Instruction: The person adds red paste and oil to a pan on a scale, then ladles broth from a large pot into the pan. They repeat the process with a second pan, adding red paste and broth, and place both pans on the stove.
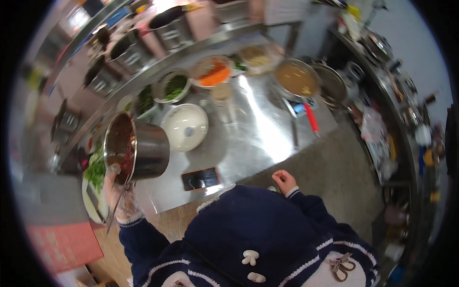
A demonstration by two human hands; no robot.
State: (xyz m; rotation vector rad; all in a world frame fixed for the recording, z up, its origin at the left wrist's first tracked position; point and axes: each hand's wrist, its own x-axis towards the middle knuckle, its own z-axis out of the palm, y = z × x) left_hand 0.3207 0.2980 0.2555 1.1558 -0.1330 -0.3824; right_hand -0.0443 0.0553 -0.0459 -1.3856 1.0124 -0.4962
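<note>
My left hand (pixel 121 195), in a clear plastic glove, is at the near rim of a deep stainless steel pot (pixel 152 152), its fingertips over the opening. Dark red sauce (pixel 128 152) coats the inside. A thin metal handle (pixel 116 210) runs out from the rim across my wrist; whether my fingers grip it or the rim is unclear. Beside the pot sits a white bowl (pixel 184 127). Bare and loosely curled, my right hand (pixel 285 182) is just off the table's front edge, with nothing visible in it. Nearer the middle lies a phone (pixel 200 178) with an orange edge.
Along the back of the steel table (pixel 247 143) are shredded carrots (pixel 215 73), chopped greens (pixel 175 86) and a pan of brown liquid (pixel 297 77). A red-handled tool (pixel 311 118) lies near the right end. Leafy greens (pixel 96 168) lie left of the pot.
</note>
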